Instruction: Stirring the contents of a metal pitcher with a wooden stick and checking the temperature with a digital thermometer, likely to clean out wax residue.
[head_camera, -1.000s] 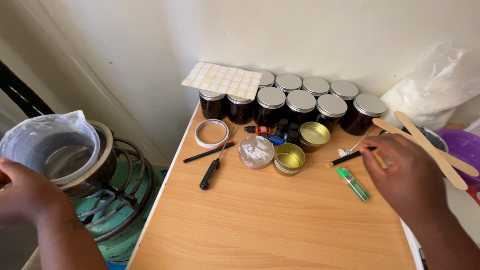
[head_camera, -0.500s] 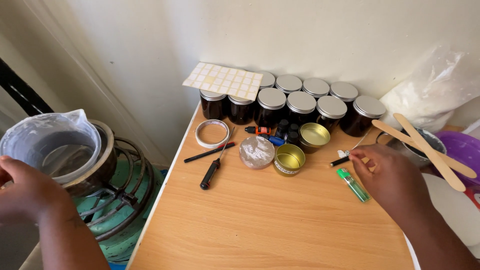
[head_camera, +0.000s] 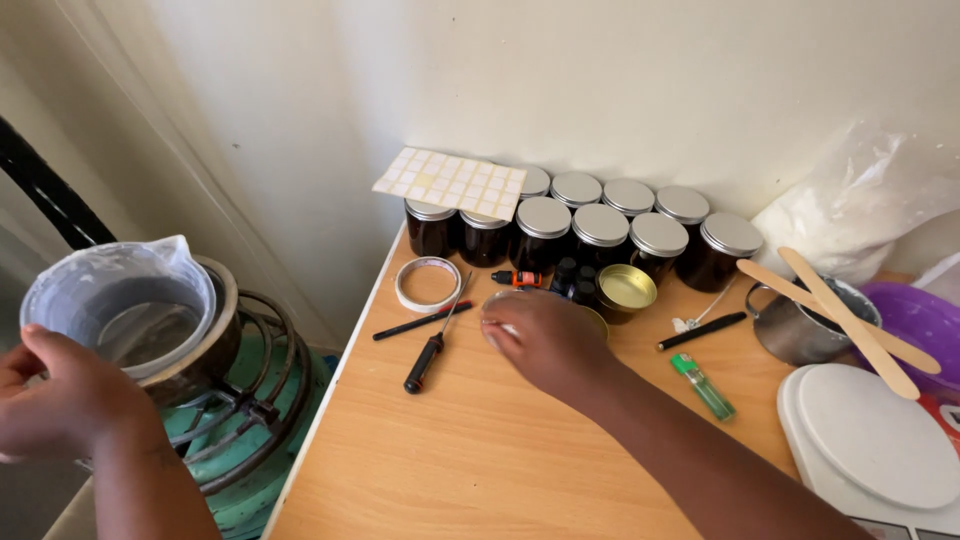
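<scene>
My left hand (head_camera: 62, 402) grips the rim of a translucent plastic jug (head_camera: 125, 305) that sits in a pot on a green gas burner (head_camera: 262, 432) left of the table. My right hand (head_camera: 545, 340) lies palm down over a small clear round lid and a gold tin at the table's middle, hiding most of both. An open gold tin (head_camera: 626, 288) stands just right of the fingers. A black screwdriver (head_camera: 428, 355) and a roll of tape (head_camera: 428, 285) lie to their left.
Several dark jars with silver lids (head_camera: 600, 230) line the wall, a sticker sheet (head_camera: 450, 182) resting on them. A green lighter (head_camera: 702, 385), a black marker (head_camera: 702, 331), a metal pot with wooden sticks (head_camera: 800, 325), a white scale (head_camera: 870, 440) and a purple bowl (head_camera: 915, 320) stand at the right.
My right hand has moved left from the marker and lighter to the clear lid and gold tin. My left hand stays on the jug.
</scene>
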